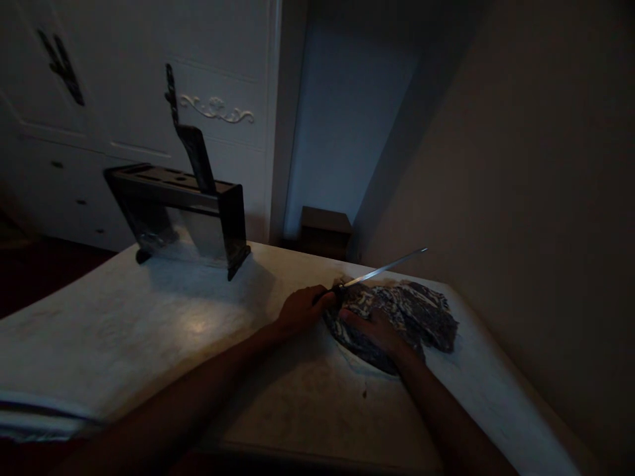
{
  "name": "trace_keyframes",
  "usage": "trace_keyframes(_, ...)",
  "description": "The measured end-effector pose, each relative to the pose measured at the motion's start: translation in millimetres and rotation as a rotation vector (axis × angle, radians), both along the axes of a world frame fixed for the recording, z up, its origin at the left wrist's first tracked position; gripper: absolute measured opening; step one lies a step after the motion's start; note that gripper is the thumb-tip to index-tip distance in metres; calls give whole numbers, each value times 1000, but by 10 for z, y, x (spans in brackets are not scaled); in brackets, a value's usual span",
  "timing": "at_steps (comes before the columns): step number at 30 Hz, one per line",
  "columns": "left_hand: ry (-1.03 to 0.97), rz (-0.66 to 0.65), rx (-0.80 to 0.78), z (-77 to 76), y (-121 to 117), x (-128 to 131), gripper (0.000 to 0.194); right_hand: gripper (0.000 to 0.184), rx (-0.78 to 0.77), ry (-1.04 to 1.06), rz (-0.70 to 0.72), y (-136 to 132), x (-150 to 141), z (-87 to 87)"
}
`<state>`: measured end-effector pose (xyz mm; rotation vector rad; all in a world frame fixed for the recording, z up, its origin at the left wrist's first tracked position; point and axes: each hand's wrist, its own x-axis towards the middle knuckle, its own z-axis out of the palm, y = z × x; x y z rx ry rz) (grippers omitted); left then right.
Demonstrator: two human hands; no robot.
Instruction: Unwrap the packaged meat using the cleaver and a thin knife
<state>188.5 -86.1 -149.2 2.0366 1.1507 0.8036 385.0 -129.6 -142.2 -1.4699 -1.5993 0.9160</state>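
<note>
My left hand (302,307) is closed round the black handle of a sharpening steel (381,270), whose thin bright rod points up and to the right. Beneath the rod, a bunched dark patterned cloth (421,311) lies on the table. My right hand (380,330) grips the near part of this cloth, its thumb toward the handle; the other fingers are partly lost in the folds and the dim light.
A knife block (231,218) with clear sides stands at the table's back left, a black handle (198,158) rising from it. White cabinets (133,79) are behind. A wall (546,198) runs along the right of the pale table (188,317). A small dark box-like piece (325,221) sits beyond the back edge.
</note>
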Motion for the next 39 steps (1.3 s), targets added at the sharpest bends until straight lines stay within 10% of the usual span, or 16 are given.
trace_keyframes(39,-224,99,167,-143,-65,131,16,38,176,-139,18,27,-115,81)
